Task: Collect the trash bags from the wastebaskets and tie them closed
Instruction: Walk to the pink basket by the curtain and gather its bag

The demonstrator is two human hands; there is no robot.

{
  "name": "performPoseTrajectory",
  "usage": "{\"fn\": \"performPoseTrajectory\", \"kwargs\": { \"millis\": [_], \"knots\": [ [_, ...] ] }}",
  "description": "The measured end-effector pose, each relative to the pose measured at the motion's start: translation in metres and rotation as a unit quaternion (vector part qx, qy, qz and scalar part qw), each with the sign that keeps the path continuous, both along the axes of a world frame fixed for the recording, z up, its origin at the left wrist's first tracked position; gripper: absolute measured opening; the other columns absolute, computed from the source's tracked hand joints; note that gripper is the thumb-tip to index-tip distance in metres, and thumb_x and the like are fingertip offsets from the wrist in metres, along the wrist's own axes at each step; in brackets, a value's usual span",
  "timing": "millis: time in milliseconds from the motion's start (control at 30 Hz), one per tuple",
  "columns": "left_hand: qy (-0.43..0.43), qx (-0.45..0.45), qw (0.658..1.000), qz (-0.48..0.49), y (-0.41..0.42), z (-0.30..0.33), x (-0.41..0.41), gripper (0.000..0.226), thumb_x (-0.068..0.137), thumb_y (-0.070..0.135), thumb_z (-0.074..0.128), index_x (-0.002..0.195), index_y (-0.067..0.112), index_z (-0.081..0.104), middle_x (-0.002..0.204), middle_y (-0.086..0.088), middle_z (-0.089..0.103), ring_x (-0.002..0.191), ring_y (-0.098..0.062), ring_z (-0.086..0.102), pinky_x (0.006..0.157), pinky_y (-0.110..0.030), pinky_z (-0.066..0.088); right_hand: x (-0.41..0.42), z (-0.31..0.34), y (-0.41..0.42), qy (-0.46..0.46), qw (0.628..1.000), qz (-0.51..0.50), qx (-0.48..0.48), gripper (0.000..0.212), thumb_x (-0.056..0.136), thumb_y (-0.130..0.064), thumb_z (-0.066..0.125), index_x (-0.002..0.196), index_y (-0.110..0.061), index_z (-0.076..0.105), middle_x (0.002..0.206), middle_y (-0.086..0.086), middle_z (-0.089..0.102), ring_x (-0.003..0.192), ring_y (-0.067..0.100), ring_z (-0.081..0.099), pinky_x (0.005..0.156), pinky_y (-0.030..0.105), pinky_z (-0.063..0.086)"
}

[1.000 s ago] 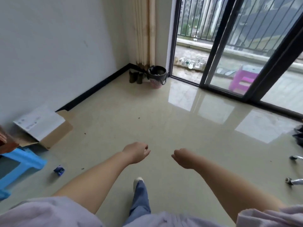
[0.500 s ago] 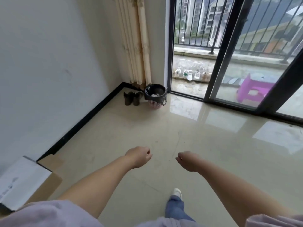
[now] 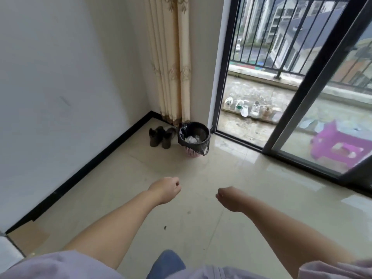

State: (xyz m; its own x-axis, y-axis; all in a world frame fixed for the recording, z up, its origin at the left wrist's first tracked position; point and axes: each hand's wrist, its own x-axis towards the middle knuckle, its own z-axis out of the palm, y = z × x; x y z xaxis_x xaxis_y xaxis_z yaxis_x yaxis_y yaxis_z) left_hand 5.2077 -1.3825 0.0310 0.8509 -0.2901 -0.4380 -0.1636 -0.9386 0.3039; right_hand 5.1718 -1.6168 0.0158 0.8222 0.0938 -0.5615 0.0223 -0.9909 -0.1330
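A pink perforated wastebasket [image 3: 192,153] stands in the far corner beside the curtain, lined with a black trash bag [image 3: 201,147] whose rim folds over the top. Pale crumpled rubbish lies inside it. My left hand [image 3: 166,189] and my right hand [image 3: 229,199] hang in front of me over the tiled floor, well short of the basket. Both have loosely curled fingers and hold nothing.
A pair of dark shoes [image 3: 160,136] sits left of the basket against the black skirting. A beige curtain [image 3: 171,57] hangs behind. The sliding glass door [image 3: 302,97] is at right, with sneakers [image 3: 249,107] and a purple stool [image 3: 342,143] on the balcony. Cardboard [image 3: 28,236] lies at lower left.
I have walked toward the corner: the wastebasket and shoes are nearer and larger. The blue stool has left the view, and only a corner of the cardboard box remains. Both hands stay loosely curled.
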Motion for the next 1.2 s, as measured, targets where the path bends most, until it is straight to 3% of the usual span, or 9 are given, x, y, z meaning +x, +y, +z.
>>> {"fn": "performPoseTrajectory", "kwargs": {
  "millis": [200,500,633,733,967,1100,1200],
  "knots": [
    [0.028,-0.005,0.999,-0.017,-0.016,-0.023,0.132,0.031,0.097,0.035,0.037,0.107,0.012,0.056,0.116,-0.009,0.06,0.104,-0.03,0.056,0.086,-0.037,0.045,0.118,-0.025,-0.016,0.011,0.999,-0.03,0.003,0.042,0.1,-0.034,0.027,0.116,-0.004,0.051,0.123,0.019,0.056,0.11,0.035,0.056,0.084,0.034,0.043],
    [0.029,0.03,0.997,-0.066,-0.035,-0.02,0.326,0.033,0.098,0.035,0.033,0.11,0.014,0.055,0.115,-0.005,0.06,0.103,-0.026,0.057,0.078,-0.033,0.044,0.285,-0.018,-0.032,-0.002,0.991,-0.13,0.039,0.039,0.1,-0.032,0.028,0.117,-0.007,0.052,0.121,0.017,0.057,0.108,0.034,0.056,0.081,0.034,0.043],
    [0.063,0.017,0.995,-0.07,-0.061,-0.038,0.383,0.033,0.097,0.035,0.034,0.109,0.014,0.056,0.113,-0.004,0.061,0.1,-0.024,0.058,0.074,-0.032,0.043,0.343,-0.03,-0.049,0.008,0.989,-0.137,0.052,0.039,0.099,-0.032,0.028,0.117,-0.007,0.052,0.121,0.018,0.057,0.108,0.034,0.056,0.08,0.034,0.043],
    [0.075,-0.002,0.996,-0.044,-0.082,-0.06,0.423,0.032,0.097,0.035,0.034,0.108,0.015,0.057,0.112,-0.004,0.062,0.098,-0.024,0.059,0.078,-0.034,0.047,0.389,-0.049,-0.07,0.027,0.99,-0.126,0.05,0.038,0.099,-0.031,0.028,0.116,-0.006,0.052,0.12,0.019,0.058,0.107,0.034,0.057,0.078,0.034,0.041],
    [0.132,-0.025,0.991,0.01,-0.102,-0.166,0.503,0.031,0.097,0.035,0.036,0.107,0.014,0.057,0.109,-0.004,0.063,0.099,-0.026,0.058,0.083,-0.035,0.048,0.486,-0.141,-0.098,0.066,0.987,-0.137,0.061,0.038,0.099,-0.029,0.028,0.118,-0.006,0.052,0.121,0.019,0.058,0.107,0.035,0.057,0.082,0.034,0.044],
    [0.151,-0.069,0.982,0.086,-0.099,-0.269,0.566,0.024,0.095,0.032,0.039,0.084,0.017,0.054,0.089,-0.003,0.06,0.081,-0.023,0.054,0.071,-0.029,0.043,0.537,-0.24,-0.097,0.065,0.982,-0.16,0.078,0.038,0.099,-0.028,0.029,0.117,-0.004,0.053,0.12,0.021,0.059,0.109,0.035,0.056,0.084,0.034,0.044],
    [0.119,-0.097,0.977,0.147,-0.09,-0.344,0.612,0.023,0.095,0.028,0.041,0.084,0.015,0.057,0.091,-0.006,0.062,0.08,-0.023,0.054,0.068,-0.029,0.04,0.569,-0.322,-0.09,0.05,0.975,-0.195,0.093,0.036,0.099,-0.025,0.03,0.113,-0.003,0.054,0.119,0.021,0.06,0.108,0.035,0.057,0.083,0.033,0.044]
  ]
}}
